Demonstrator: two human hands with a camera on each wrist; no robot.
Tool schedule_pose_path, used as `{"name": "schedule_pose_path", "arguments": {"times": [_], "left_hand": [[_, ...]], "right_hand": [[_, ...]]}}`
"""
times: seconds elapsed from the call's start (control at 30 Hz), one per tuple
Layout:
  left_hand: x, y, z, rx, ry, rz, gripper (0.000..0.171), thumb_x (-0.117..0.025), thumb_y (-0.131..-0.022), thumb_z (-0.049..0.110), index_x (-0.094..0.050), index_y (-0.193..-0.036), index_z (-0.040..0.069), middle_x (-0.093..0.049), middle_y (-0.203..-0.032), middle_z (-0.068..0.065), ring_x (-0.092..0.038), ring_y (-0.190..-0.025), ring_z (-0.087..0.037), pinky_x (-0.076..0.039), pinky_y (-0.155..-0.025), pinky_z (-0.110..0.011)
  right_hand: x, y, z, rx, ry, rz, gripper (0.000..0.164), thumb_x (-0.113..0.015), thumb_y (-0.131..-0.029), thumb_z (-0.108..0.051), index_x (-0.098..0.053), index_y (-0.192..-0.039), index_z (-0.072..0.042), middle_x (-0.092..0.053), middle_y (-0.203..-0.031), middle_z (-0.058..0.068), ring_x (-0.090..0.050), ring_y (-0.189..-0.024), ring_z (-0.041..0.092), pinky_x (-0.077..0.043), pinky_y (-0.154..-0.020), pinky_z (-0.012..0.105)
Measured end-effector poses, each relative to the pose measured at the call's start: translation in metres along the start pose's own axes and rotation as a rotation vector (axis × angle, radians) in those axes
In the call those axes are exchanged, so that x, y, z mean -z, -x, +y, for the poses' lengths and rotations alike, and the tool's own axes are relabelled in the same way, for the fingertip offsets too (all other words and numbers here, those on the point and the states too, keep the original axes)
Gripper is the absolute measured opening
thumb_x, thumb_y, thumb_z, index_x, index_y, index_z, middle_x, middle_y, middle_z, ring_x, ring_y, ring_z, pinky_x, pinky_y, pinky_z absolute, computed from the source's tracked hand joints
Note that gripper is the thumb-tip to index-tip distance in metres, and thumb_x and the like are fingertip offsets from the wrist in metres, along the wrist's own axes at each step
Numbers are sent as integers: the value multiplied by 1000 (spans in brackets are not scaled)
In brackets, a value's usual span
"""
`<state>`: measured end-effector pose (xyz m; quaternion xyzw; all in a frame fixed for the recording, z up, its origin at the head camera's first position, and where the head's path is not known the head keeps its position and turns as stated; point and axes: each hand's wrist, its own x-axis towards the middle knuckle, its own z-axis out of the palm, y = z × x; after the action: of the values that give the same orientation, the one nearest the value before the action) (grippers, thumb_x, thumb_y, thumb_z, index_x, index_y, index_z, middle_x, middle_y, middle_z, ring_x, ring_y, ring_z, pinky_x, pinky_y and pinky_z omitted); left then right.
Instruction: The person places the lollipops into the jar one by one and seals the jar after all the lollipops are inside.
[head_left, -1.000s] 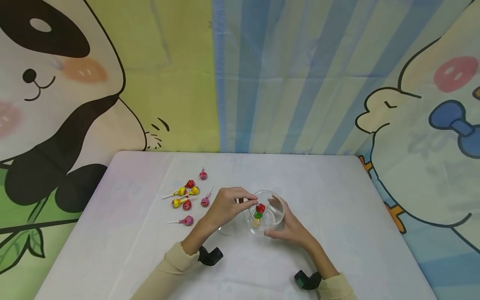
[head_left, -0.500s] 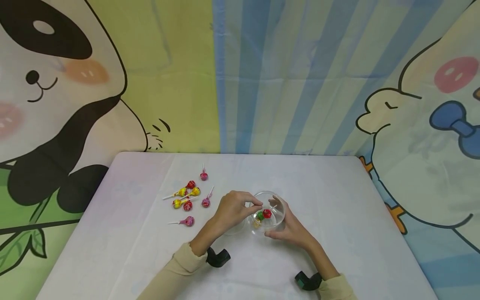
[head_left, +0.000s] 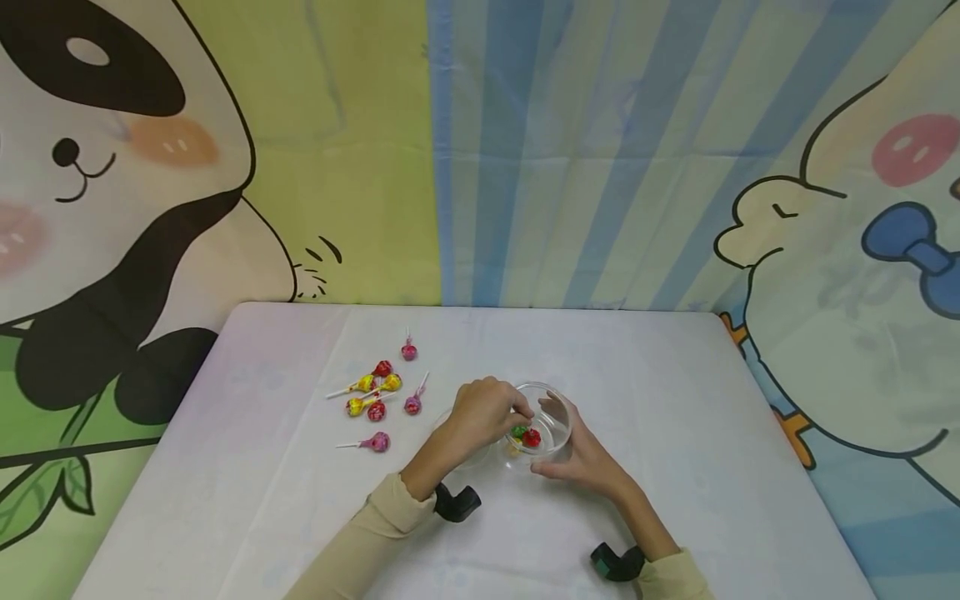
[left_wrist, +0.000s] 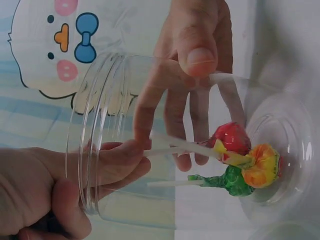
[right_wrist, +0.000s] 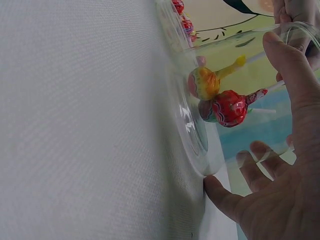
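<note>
A clear round jar (head_left: 553, 427) stands on the white table, and my right hand (head_left: 581, 448) grips its side with thumb and fingers spread around it. My left hand (head_left: 483, 412) reaches into the jar's mouth; in the left wrist view its fingertips (left_wrist: 132, 150) pinch the white stick of a red lollipop (left_wrist: 234, 140). The red candy head hangs low in the jar, beside a yellow-orange lollipop (left_wrist: 263, 166) and a green lollipop (left_wrist: 237, 181) with their sticks toward the mouth. From the right wrist, the red lollipop (right_wrist: 231, 108) overlaps the green one.
Several wrapped lollipops (head_left: 377, 412) in red, yellow and pink lie loosely on the left of the table (head_left: 660, 375). A clear round rim (head_left: 468, 461) sits left of the jar, partly under my left forearm. A cartoon-printed cloth (head_left: 360, 167) hangs behind.
My left hand has moved right and deeper into the jar, lowering the red lollipop from the rim to beside the others. My right hand stays on the jar.
</note>
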<state>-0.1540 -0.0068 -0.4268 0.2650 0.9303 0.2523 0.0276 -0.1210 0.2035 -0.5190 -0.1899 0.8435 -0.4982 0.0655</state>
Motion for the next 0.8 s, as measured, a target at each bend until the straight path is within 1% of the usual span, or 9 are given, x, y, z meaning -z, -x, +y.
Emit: {"name": "schedule_pose_path", "arguments": {"times": [0.1, 0.17, 0.23, 0.4, 0.47, 0.67, 0.8], "left_hand": [[0, -1, -1, 3, 17, -24, 10, -78, -80, 27, -80, -89, 23, -77, -88, 8, -52, -65, -4, -37, -53, -20], [0, -2, -3, 8, 28, -28, 10, -79, -80, 28, -80, -88, 23, -76, -87, 8, -52, -65, -4, -37, -53, -20], [-1, -3, -3, 12, 37, -27, 10, -79, -79, 29, -80, -87, 24, -76, -85, 9, -52, -64, -4, -37, -53, -20], [-2, -7, -2, 14, 22, -6, 8, -81, -78, 31, -80, -84, 25, -76, -82, 11, -54, -65, -3, -37, -53, -20], [-2, -7, 0, 16, -10, -1, 8, -81, -78, 31, -80, -83, 25, -75, -81, 11, -55, -65, -4, -37, -53, -20], [0, -9, 7, 20, -145, -7, 7, -83, -74, 30, -79, -78, 26, -73, -77, 12, -61, -68, -8, -38, -51, -22], [-1, -10, 10, 44, -184, -29, 6, -84, -74, 29, -78, -77, 27, -73, -77, 12, -61, -69, -10, -39, -53, -24]], "right_hand": [[0, 0, 1, 5, -2, -2, 106, -85, -72, -32, -18, -153, -13, -40, -151, 17, -38, -139, 38, -29, -108, 66], [0, 0, 1, 5, 0, -3, 106, -85, -72, -32, -18, -153, -14, -40, -151, 17, -38, -139, 38, -30, -108, 66], [0, 0, 1, 3, 5, -2, 106, -85, -73, -33, -17, -153, -15, -40, -151, 16, -38, -139, 38, -30, -108, 66], [-1, 0, 1, -11, -2, -4, 106, -84, -73, -32, -17, -153, -22, -38, -152, 13, -38, -140, 37, -30, -108, 65], [-1, 0, 2, -13, -7, -10, 106, -84, -73, -32, -16, -153, -23, -38, -152, 13, -37, -140, 37, -29, -108, 65], [0, 0, 2, -5, -8, -5, 106, -85, -73, -31, -17, -153, -17, -39, -152, 12, -35, -142, 36, -25, -110, 66], [-1, 0, 2, -11, -14, -3, 105, -85, -73, -31, -17, -153, -21, -39, -153, 12, -34, -143, 36, -24, -111, 66]]}}
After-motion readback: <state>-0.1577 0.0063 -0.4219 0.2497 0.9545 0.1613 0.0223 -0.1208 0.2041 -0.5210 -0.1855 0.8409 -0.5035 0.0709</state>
